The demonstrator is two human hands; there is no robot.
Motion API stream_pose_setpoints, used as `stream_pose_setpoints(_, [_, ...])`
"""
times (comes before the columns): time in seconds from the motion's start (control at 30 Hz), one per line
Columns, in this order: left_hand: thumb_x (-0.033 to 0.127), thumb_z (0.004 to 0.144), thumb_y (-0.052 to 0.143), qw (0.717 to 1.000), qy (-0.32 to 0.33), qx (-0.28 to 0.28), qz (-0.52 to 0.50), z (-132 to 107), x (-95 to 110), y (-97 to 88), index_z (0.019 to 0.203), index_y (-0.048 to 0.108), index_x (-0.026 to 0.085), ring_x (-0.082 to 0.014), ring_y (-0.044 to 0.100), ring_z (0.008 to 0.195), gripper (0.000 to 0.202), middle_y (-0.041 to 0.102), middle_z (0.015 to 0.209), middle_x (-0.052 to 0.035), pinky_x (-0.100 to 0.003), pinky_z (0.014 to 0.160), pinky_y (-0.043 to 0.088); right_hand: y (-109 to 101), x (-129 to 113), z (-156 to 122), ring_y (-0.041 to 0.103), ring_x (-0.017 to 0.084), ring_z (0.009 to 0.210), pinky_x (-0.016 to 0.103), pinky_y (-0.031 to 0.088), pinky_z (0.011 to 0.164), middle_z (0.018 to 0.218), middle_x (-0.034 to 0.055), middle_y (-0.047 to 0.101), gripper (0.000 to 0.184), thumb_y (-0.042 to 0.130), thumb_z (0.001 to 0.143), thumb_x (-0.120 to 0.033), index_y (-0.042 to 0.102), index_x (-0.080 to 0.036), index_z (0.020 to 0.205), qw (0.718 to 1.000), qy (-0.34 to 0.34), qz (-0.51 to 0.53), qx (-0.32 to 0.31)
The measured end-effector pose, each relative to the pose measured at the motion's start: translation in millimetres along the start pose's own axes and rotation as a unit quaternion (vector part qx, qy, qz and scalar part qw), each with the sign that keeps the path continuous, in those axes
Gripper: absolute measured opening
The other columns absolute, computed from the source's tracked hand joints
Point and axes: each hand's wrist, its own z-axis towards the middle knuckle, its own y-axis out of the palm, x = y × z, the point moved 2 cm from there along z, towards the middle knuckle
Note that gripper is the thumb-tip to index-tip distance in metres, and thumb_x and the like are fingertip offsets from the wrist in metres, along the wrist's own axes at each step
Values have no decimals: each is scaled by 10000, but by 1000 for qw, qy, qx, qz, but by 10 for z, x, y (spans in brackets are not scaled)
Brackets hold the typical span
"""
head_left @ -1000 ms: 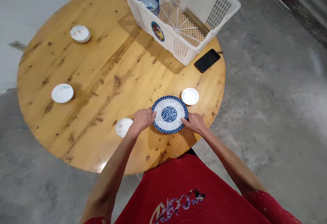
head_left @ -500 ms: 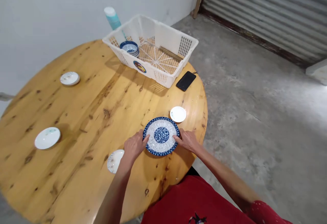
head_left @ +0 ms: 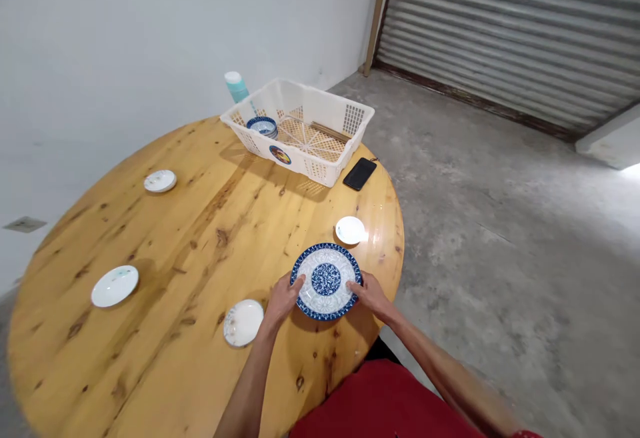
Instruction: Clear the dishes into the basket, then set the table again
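Observation:
Between my two hands is a round blue-and-white patterned plate [head_left: 326, 281] with a dark blue rim, held above the near right part of the wooden table. My left hand [head_left: 284, 299] grips its left edge with the thumb on top. On the opposite edge, my right hand [head_left: 371, 293] has its thumb over the rim and its fingers underneath, mostly hidden. A small white dish [head_left: 351, 230] lies just beyond the plate. Left of my left wrist rests another white dish [head_left: 243, 323] with a faint pattern on its rim.
Farther left on the table [head_left: 200, 238] are a white oval dish [head_left: 115, 286] and a small stack of white saucers [head_left: 160, 181]. At the back stands a white plastic basket [head_left: 305, 161] holding blue-rimmed bowls [head_left: 263, 126] and chopsticks [head_left: 330, 132]. Nearby are a black phone [head_left: 360, 174] and a teal bottle [head_left: 237, 87].
My view has tilted up and shifted, so more of the wall and shutter shows. Both hands keep their hold on the plate, which stays in nearly the same place over the table.

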Motion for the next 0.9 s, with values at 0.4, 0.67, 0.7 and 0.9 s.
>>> stream_pose_setpoints(0.4, [553, 892, 461, 998, 37, -45, -27, -773, 202, 513, 1003, 678, 157, -281, 690, 967, 465, 748, 1021, -114, -369, 849, 527, -373, 337, -1032, 551, 195, 692, 286, 446, 648, 727, 28, 636, 298, 554, 788, -453, 643, -168, 793, 997, 18, -2, 71])
stream_pose_setpoints(0.67, [498, 915, 445, 992, 80, -102, 0, -509, 1197, 1808, 988, 652, 165, -242, 671, 919, 399, 726, 975, -92, -328, 836, 496, -1797, 791, -1313, 532, 180, 682, 272, 421, 632, 742, 30, 636, 333, 560, 797, -485, 638, -164, 841, 988, 74, 19, 136])
stream_pose_setpoints(0.7, [495, 916, 450, 991, 82, -110, -8, -481, 1340, 2021, 1005, 651, 168, -241, 668, 935, 394, 724, 993, -90, -324, 842, 494, -2029, 862, -1354, 534, 179, 684, 274, 426, 638, 747, 30, 640, 329, 559, 805, -480, 641, -163, 847, 986, 79, 17, 144])
stream_pose_setpoints(0.9, [490, 921, 445, 986, 83, -143, -8, -401, 2178, 3145, 1004, 626, 163, -224, 640, 863, 383, 692, 928, -76, -324, 815, 490, -3378, 1173, -1531, 481, 159, 601, 267, 380, 566, 661, 14, 601, 316, 582, 809, -476, 630, -166, 767, 978, 95, -34, 180])
